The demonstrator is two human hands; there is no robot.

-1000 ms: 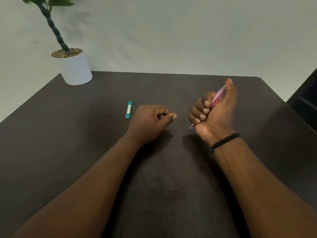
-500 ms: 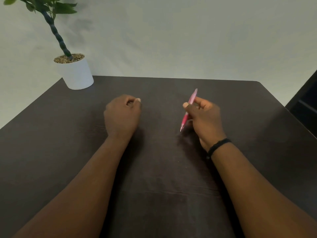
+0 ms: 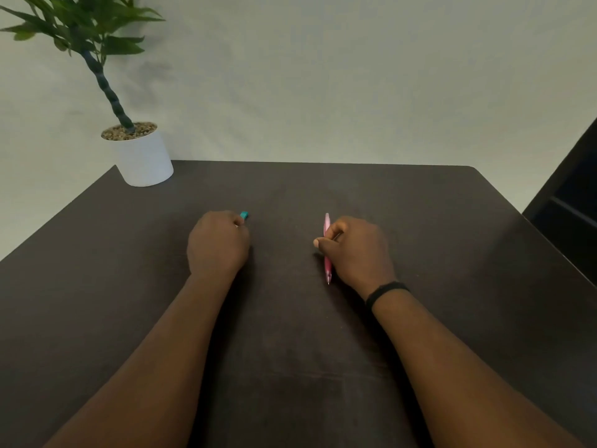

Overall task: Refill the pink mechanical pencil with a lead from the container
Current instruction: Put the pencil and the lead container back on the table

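**A pink pencil in one hand, a teal box in the other**

The pink mechanical pencil is thin and see-through pink. It stands almost straight up and down in the picture. Its pointy tip is at the bottom, close to the person, and its paler top end pokes out above the fingers. The tip is just over the table; I cannot tell if it touches.

The right hand holds the pencil. The thumb and fingers are curled and pressed around its middle, so the middle part is hidden. A black band sits on the right wrist.

The lead container is over to the left, well apart from the pencil. Only a small teal end of it shows, sticking out past the fingers of the left hand. The left hand is curled shut around it, knuckles up, low over the table. The rest of the container is hidden under the hand.

The table is dark brown and both arms reach across it. At the far left corner stands a white pot with little stones on top. A green plant with a twisted stem grows out of it. Behind is a pale wall.
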